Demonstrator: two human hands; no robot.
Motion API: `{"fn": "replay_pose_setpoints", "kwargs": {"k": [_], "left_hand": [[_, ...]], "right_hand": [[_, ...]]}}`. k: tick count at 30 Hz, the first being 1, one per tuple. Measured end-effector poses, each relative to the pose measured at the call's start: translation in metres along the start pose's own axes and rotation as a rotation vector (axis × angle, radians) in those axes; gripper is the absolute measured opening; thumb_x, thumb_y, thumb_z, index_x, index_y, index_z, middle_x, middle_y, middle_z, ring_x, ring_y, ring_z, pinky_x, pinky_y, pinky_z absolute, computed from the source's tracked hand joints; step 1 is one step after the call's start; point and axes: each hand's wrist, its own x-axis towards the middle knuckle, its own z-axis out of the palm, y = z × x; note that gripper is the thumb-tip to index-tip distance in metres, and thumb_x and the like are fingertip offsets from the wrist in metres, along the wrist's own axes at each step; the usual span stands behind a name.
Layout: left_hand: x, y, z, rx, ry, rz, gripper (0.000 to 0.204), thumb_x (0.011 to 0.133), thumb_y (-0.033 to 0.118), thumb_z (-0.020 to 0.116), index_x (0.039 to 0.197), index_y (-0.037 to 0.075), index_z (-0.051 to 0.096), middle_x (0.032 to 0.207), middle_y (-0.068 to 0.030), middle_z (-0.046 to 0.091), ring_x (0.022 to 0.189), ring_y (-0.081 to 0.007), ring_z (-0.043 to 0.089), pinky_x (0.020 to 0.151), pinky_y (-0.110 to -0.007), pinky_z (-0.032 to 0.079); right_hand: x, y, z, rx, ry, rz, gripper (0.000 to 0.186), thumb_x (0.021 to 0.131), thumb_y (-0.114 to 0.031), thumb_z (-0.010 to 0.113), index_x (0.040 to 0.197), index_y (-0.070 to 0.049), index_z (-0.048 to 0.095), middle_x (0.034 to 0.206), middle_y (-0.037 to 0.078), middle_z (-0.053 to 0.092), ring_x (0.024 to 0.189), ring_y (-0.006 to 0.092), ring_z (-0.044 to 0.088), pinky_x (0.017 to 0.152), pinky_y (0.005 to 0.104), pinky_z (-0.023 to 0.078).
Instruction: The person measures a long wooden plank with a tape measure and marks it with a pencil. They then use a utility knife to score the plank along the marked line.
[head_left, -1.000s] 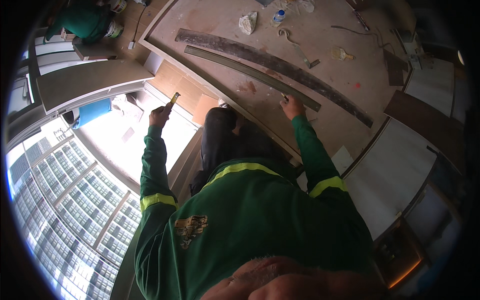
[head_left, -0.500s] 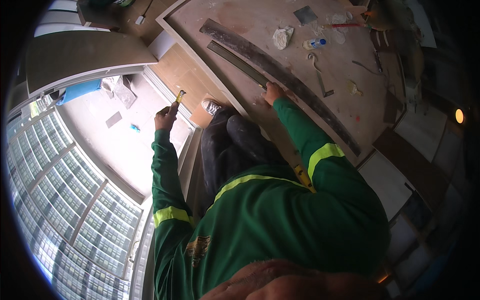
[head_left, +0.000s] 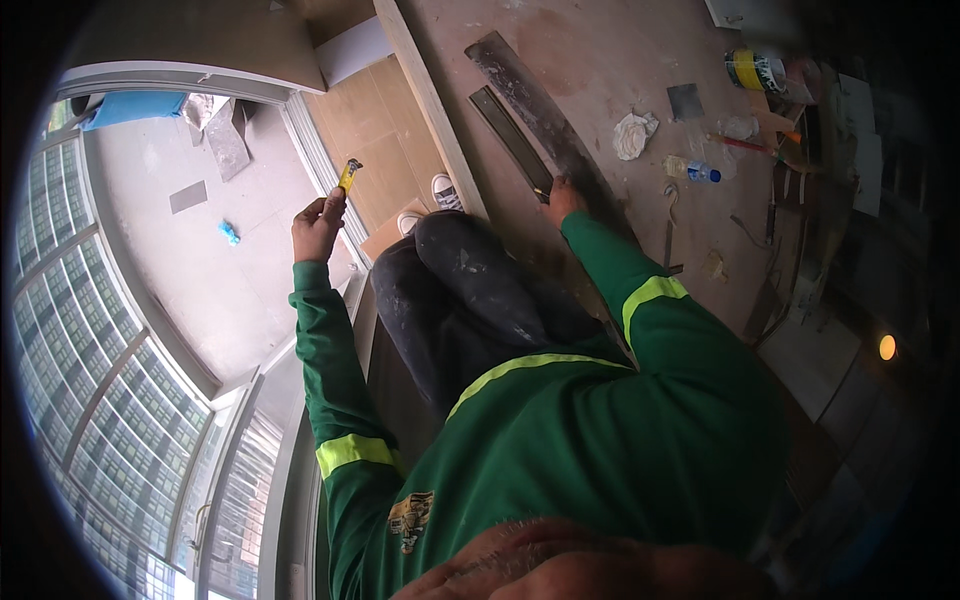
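Note:
My left hand (head_left: 318, 228), raised on the left, is closed around a tape measure, whose yellow blade (head_left: 347, 178) sticks up with a dark hooked end. The rest of the tape measure is hidden in the fist. My right hand (head_left: 565, 200) grips the near end of a narrow dark metal channel (head_left: 508, 140). That channel slants away from me over the dusty, pinkish surface (head_left: 570, 50). Beside it lies a wider, longer dark strip (head_left: 530, 97), stained with dust, its near end hidden behind my right forearm.
A pale raised edge (head_left: 425, 90) borders the dusty surface. To the right lie crumpled paper (head_left: 634, 134), a blue-capped bottle (head_left: 690, 169), a grey square plate (head_left: 685, 102) and a yellow-banded bucket (head_left: 752, 70). At left are a sliding-door track (head_left: 322, 170) and large windows (head_left: 110, 400).
My view has turned and shifted, so the surroundings sit differently in the picture. Both hands keep their holds, and both shoes now show. The channel looks shorter and steeper.

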Motion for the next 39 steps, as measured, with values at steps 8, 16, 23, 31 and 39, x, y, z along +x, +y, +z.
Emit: {"fn": "replay_pose_setpoints", "kwargs": {"k": [8,16,23,31,39], "left_hand": [[0.07,-0.014,0.071,0.067,0.125,0.217,0.056,0.093,0.054,0.074,0.098,-0.001,0.079,0.073,-0.0056,0.069,0.066,-0.0103,0.058,0.064,-0.028,0.048],[-0.005,-0.042,0.133,0.197,0.276,0.298,0.058,0.094,0.056,0.072,0.102,-0.001,0.079,0.073,-0.01,0.069,0.066,-0.0157,0.061,0.064,-0.034,0.05],[-0.044,0.021,0.198,0.646,0.376,0.452,0.047,0.094,0.056,0.067,0.097,0.011,0.081,0.092,-0.0106,0.074,0.082,-0.034,0.072,0.075,-0.045,0.056],[0.07,0.061,0.303,0.715,0.377,0.409,0.051,0.093,0.06,0.064,0.097,0.012,0.081,0.097,-0.0149,0.075,0.092,-0.0391,0.071,0.082,-0.049,0.057],[0.176,0.1,0.325,0.675,0.378,0.209,0.046,0.093,0.057,0.063,0.101,0.016,0.081,0.102,-0.0165,0.077,0.099,-0.0394,0.073,0.088,-0.049,0.058]], "right_hand": [[0.009,0.027,0.006,0.063,-0.016,-0.122,0.088,0.078,-0.046,0.085,0.131,0.011,0.043,0.129,0.036,0.061,0.12,0.0462,0.063,0.101,0.0492,0.052],[0.026,0.042,0.013,0.118,0.048,-0.242,0.087,0.075,-0.048,0.087,0.126,0.012,0.049,0.121,0.034,0.066,0.116,0.0445,0.066,0.1,0.048,0.053],[0.051,0.082,-0.013,0.294,0.255,-0.497,0.06,0.082,-0.046,0.083,0.111,0.004,0.066,0.1,0.02,0.072,0.093,0.0322,0.07,0.085,0.0395,0.055],[0.137,0.041,-0.117,0.453,0.667,-0.557,0.046,0.092,-0.037,0.073,0.113,0.003,0.068,0.101,0.022,0.073,0.1,0.0399,0.069,0.09,0.0477,0.053],[0.204,-0.034,-0.151,0.822,0.433,-0.472,0.045,0.095,-0.037,0.073,0.114,0.003,0.068,0.103,0.018,0.074,0.097,0.032,0.072,0.088,0.0408,0.055]]}}
